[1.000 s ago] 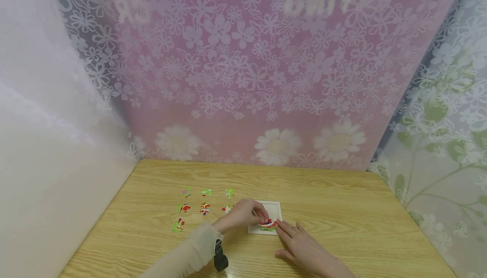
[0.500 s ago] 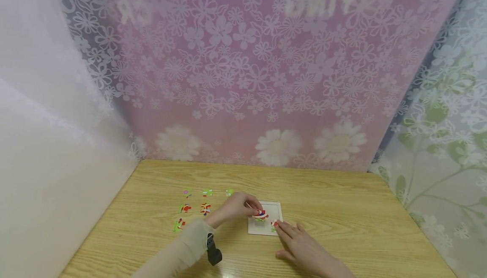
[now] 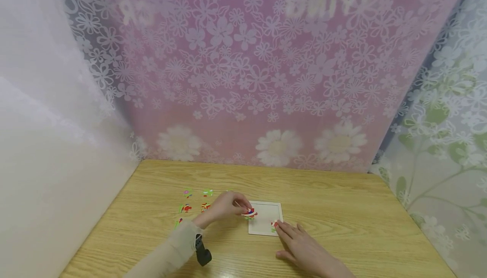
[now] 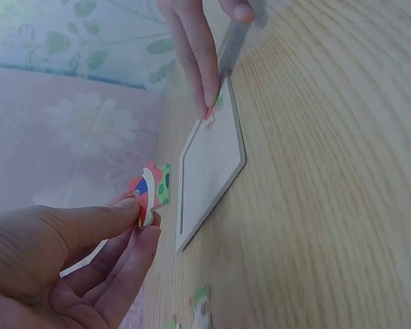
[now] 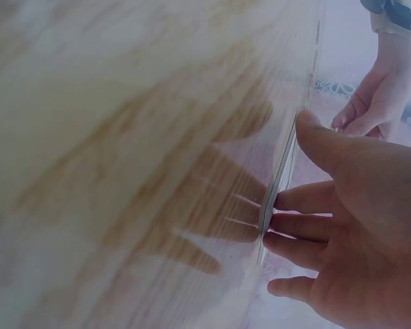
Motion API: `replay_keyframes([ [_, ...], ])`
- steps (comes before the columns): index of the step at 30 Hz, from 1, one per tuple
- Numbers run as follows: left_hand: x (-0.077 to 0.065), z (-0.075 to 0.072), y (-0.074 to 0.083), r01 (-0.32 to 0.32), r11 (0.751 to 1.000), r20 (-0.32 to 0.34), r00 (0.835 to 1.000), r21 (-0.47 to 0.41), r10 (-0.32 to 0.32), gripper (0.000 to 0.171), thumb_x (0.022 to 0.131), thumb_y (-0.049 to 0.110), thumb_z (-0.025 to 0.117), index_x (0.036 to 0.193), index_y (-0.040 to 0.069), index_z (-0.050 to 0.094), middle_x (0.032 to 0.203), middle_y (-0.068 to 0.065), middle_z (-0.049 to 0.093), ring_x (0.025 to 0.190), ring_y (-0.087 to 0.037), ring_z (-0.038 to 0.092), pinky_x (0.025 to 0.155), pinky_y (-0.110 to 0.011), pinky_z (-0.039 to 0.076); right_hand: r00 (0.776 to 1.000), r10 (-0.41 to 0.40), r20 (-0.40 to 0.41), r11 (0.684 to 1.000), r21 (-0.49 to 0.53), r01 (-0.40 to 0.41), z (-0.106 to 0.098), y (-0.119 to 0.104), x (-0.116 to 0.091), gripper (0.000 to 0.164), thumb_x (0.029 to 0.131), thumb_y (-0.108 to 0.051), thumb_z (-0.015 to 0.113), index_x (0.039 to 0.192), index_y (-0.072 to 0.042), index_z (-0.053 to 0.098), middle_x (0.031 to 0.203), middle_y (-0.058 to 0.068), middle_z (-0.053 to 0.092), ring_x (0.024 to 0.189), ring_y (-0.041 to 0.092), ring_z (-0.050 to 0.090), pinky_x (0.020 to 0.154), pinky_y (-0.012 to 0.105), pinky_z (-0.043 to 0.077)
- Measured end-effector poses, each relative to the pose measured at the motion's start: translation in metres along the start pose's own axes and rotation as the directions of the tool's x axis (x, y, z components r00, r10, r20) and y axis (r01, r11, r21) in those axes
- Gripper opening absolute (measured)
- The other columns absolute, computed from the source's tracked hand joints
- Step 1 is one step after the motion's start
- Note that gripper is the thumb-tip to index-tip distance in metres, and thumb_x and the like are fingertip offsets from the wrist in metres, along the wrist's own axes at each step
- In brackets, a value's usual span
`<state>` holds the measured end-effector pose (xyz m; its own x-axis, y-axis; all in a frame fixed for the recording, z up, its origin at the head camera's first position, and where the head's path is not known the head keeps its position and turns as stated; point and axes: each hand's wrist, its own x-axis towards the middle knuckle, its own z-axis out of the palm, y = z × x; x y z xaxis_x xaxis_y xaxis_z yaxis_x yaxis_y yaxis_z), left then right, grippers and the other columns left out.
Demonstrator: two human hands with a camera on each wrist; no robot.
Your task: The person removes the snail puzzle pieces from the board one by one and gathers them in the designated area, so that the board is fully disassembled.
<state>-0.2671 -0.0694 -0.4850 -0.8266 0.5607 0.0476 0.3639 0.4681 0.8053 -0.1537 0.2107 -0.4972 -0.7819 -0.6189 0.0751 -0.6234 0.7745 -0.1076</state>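
My left hand (image 3: 224, 207) pinches a red, white and blue puzzle piece (image 3: 249, 213) between thumb and fingers, just left of a white square puzzle frame (image 3: 266, 210). In the left wrist view the piece (image 4: 149, 192) is held off the table beside the frame (image 4: 212, 161). My right hand (image 3: 300, 246) lies flat on the table, its straight fingertips touching the frame's near right corner, where a small piece (image 3: 273, 225) sits. The right wrist view shows those fingers (image 5: 298, 223) against the frame's edge.
Several loose green and red puzzle pieces (image 3: 186, 207) lie in rows on the wooden table (image 3: 342, 210) left of the frame. Flowered curtains enclose the table at the back and right, a white wall at the left. A black strap device (image 3: 201, 252) sits on my left wrist.
My left hand lifted the red, white and blue piece out of the frame and carried it leftward past the frame's left edge. My right hand stayed in place.
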Motion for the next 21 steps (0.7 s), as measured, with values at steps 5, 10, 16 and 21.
replay_keyframes([
  [5,-0.010,-0.011,-0.009,0.009,1.000,-0.013,1.000,-0.004,-0.009,0.008,0.094,0.008,0.073,0.099,0.012,0.078,0.093,0.002,0.074,0.077,-0.017,0.069,0.067,-0.033,0.059,1.000,-0.014,-0.013,1.000,0.001,0.014,-0.002,0.000,-0.001,0.071,0.102,-0.050,0.053,0.146,0.005,0.049,0.150,0.020,0.050,0.133,0.037,0.053,0.106,0.062,0.041],
  [10,-0.022,-0.023,-0.016,0.018,1.000,-0.030,0.999,-0.017,-0.018,0.009,0.095,0.009,0.071,0.102,0.010,0.077,0.095,0.000,0.073,0.079,-0.017,0.069,0.070,-0.037,0.060,0.999,-0.027,-0.027,1.000,-0.010,0.027,0.000,0.002,-0.001,0.071,0.102,-0.050,0.053,0.146,0.005,0.049,0.149,0.020,0.050,0.132,0.037,0.053,0.105,0.062,0.042],
  [16,-0.037,-0.040,-0.027,0.039,0.999,-0.064,0.997,-0.007,-0.040,0.008,0.096,0.013,0.071,0.101,0.012,0.077,0.094,0.000,0.072,0.081,-0.023,0.070,0.069,-0.042,0.060,0.997,-0.057,-0.059,0.998,-0.041,0.055,0.002,0.003,-0.001,0.070,0.102,-0.049,0.053,0.145,0.006,0.050,0.148,0.020,0.052,0.132,0.036,0.054,0.103,0.062,0.044],
  [21,-0.051,-0.056,-0.036,0.027,1.000,-0.068,0.997,-0.007,-0.028,0.010,0.097,0.015,0.071,0.103,0.009,0.076,0.094,-0.003,0.073,0.079,-0.026,0.070,0.065,-0.042,0.059,0.997,-0.051,-0.049,0.998,-0.028,0.050,0.001,0.003,-0.001,0.070,0.103,-0.049,0.052,0.146,0.006,0.049,0.149,0.020,0.051,0.133,0.036,0.053,0.103,0.062,0.043],
])
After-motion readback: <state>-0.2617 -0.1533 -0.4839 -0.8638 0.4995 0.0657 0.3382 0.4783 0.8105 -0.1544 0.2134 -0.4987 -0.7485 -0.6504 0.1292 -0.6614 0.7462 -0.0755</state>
